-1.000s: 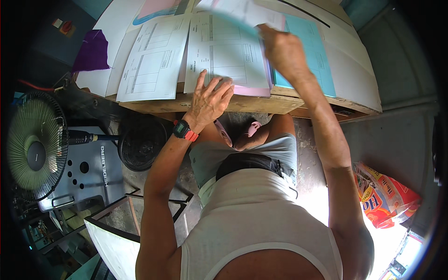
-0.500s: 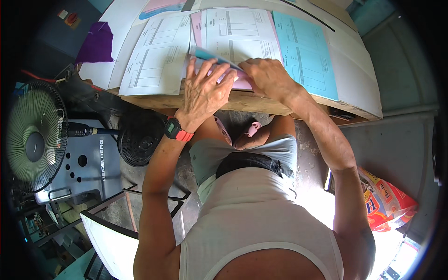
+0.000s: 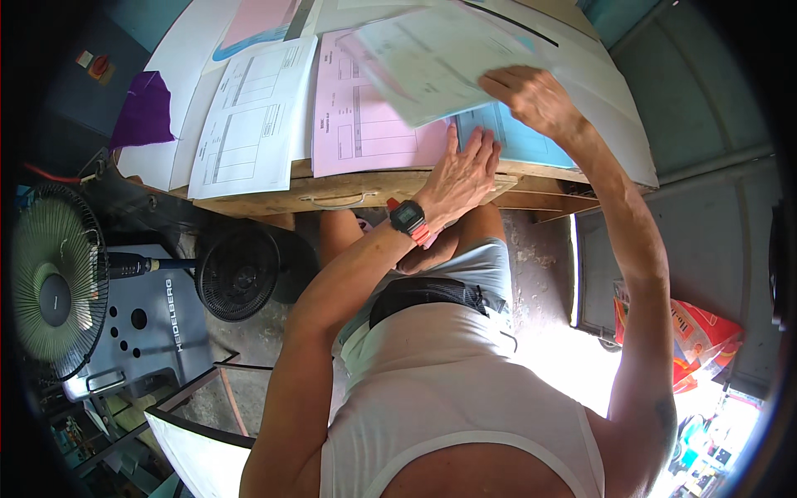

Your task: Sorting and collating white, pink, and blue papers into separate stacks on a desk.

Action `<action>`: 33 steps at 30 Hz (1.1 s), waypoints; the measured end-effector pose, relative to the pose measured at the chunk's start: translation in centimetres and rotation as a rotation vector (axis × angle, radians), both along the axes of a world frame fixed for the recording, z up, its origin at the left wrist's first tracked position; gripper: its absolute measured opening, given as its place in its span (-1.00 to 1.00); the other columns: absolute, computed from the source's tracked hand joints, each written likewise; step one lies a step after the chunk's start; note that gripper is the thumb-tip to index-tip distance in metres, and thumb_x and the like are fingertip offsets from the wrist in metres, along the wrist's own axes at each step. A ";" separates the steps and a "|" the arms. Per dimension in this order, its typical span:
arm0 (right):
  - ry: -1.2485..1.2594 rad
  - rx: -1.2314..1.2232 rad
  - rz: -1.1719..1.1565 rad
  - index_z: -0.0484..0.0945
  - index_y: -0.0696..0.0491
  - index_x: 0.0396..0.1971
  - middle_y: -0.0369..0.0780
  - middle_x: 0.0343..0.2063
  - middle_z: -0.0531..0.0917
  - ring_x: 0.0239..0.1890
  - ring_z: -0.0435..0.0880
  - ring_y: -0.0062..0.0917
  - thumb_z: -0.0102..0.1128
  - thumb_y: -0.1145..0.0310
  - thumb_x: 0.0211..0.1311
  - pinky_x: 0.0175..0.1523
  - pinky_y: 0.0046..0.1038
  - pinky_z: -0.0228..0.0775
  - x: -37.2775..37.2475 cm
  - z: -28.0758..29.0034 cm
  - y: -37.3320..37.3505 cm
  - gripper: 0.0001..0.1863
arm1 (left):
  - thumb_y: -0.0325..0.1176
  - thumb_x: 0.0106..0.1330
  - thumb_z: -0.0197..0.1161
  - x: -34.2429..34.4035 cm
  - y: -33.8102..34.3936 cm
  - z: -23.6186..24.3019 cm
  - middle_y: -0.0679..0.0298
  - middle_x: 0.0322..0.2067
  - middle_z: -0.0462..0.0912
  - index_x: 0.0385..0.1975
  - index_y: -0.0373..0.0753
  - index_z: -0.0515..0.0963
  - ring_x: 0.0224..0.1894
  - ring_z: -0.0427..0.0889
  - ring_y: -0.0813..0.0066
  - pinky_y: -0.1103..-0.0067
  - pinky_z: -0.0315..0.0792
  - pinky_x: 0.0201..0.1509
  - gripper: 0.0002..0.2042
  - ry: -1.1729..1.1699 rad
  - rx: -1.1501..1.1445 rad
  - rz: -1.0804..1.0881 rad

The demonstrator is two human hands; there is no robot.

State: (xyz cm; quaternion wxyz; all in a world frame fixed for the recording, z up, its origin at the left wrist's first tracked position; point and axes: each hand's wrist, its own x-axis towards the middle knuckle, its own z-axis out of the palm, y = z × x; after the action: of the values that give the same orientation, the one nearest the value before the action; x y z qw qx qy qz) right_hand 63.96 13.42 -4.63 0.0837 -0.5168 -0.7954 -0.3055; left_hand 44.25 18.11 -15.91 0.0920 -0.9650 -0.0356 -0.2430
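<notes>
Our right hand (image 3: 535, 100) pinches the edge of a pale printed sheet (image 3: 432, 62), lifted and blurred above the wooden table (image 3: 365, 184). Our left hand (image 3: 465, 170), fingers spread flat and holding nothing, presses on a pink form (image 3: 365, 124) and touches the blue sheet (image 3: 519, 141) beside it. A white form (image 3: 249, 116) lies to the left, near a purple cloth (image 3: 141, 108). Below the table stand two fans (image 3: 241, 270), with a bright bag (image 3: 697, 340) at right.
</notes>
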 end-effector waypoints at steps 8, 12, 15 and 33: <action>0.362 -0.093 -0.423 0.64 0.08 -0.09 -0.10 -0.38 0.73 -0.41 0.73 -0.23 0.08 0.66 0.13 -0.34 -0.27 0.60 0.0 -4.7 -11.0 -0.65 | -0.29 0.27 0.27 0.9 -0.2 0.9 0.31 -0.19 0.67 -0.14 -0.19 0.68 -0.04 0.61 0.39 0.11 0.40 0.14 -0.78 -0.120 -0.049 -0.194; 0.414 -0.157 -0.496 0.63 0.13 -0.05 -0.05 -0.19 0.72 -0.16 0.73 -0.16 0.23 0.46 0.22 -0.04 -0.23 0.60 -3.2 -2.3 -14.5 -0.71 | -0.34 0.21 0.34 2.6 -0.3 2.9 0.43 -0.35 0.69 -0.26 -0.15 0.68 -0.16 0.66 0.47 0.30 0.43 0.00 -0.86 -0.323 -0.248 -0.227; 0.462 -0.214 -0.375 0.61 0.15 0.00 -0.03 -0.03 0.68 0.00 0.68 -0.11 0.33 0.33 0.21 0.15 -0.18 0.53 -4.3 -3.0 -13.3 -0.62 | -0.26 0.25 0.36 -0.1 0.7 2.9 0.39 -0.22 0.69 -0.11 -0.10 0.66 -0.08 0.63 0.40 0.27 0.40 0.05 -0.77 -0.268 -0.239 -0.125; 0.347 -0.206 -0.426 0.58 0.17 0.05 -0.03 0.03 0.67 0.04 0.70 -0.16 0.20 0.65 -0.02 0.17 -0.22 0.58 -2.2 -4.2 -14.5 -0.49 | -0.38 0.38 0.27 -28.8 20.3 4.8 0.23 -0.04 0.71 -0.03 -0.22 0.66 0.04 0.66 0.31 0.35 0.45 0.15 -0.78 -0.057 0.064 0.355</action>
State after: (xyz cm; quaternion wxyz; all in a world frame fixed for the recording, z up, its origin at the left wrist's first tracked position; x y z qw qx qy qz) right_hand 61.77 -1.11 -8.87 0.0996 -0.7223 -0.6697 -0.1407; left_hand 15.49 38.36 -11.11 0.1630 -0.9328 -0.2005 -0.2514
